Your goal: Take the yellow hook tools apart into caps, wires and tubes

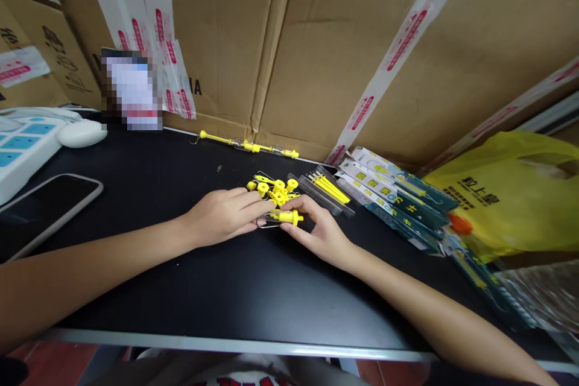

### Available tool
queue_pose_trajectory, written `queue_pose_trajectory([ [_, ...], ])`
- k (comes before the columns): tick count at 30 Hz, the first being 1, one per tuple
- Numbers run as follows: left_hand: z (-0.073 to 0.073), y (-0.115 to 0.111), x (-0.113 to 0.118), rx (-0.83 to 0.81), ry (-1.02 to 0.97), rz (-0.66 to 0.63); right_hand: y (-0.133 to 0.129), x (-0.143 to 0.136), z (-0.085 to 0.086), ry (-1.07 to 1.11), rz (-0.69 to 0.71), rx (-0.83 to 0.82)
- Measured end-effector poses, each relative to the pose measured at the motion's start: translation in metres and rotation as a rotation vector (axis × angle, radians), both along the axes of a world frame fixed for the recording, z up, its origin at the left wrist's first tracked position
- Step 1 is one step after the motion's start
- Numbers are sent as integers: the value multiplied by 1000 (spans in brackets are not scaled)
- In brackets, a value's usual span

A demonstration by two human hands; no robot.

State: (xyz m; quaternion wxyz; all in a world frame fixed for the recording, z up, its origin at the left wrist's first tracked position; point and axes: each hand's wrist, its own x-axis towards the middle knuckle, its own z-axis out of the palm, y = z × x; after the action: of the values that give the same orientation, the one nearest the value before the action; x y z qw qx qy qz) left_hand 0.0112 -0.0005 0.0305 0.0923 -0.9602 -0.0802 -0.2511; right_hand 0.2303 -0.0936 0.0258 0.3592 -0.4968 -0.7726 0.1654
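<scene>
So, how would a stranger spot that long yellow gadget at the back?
Find the cardboard behind the black table. Along the back edge lies a thin yellow gadget, a wire hook at its left end. Unlike the heaped yellow parts, it lies stretched out alone.

A smartphone (47, 214) in a pale case lies at the left, dark screen up, near a white power strip (27, 148) with blue socket faces. Just beside the strip sits a white rounded object (82, 133); beyond it a pixelated screen (133, 93) leans against taped cardboard boxes (221, 42) along the far side. At the right rests a yellow plastic bag (511, 193) with dark Chinese lettering. Reddish floor tiles (54, 362) show at the near left.
</scene>
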Motion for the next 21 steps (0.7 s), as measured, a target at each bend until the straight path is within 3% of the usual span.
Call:
queue_pose_trajectory([
  [9,4,-2,3,-75,68,47,0,1,0,-5,5,56],
  [11,8,11,0,-131,-3,147,-1,1,-1,-28,-4,65],
  [14,12,44,-11,-142,-96,463,-2,0,-1,-55,10,78],
  [16,9,68,-20,-118,-54,598,-4,-1,0,-65,47,83],
  [19,-1,91,-29,-197,44,640,-7,-4,1,-80,99,84],
  [21,-7,94,-28,-229,77,621,-8,-6,1,-85,121,85],
])
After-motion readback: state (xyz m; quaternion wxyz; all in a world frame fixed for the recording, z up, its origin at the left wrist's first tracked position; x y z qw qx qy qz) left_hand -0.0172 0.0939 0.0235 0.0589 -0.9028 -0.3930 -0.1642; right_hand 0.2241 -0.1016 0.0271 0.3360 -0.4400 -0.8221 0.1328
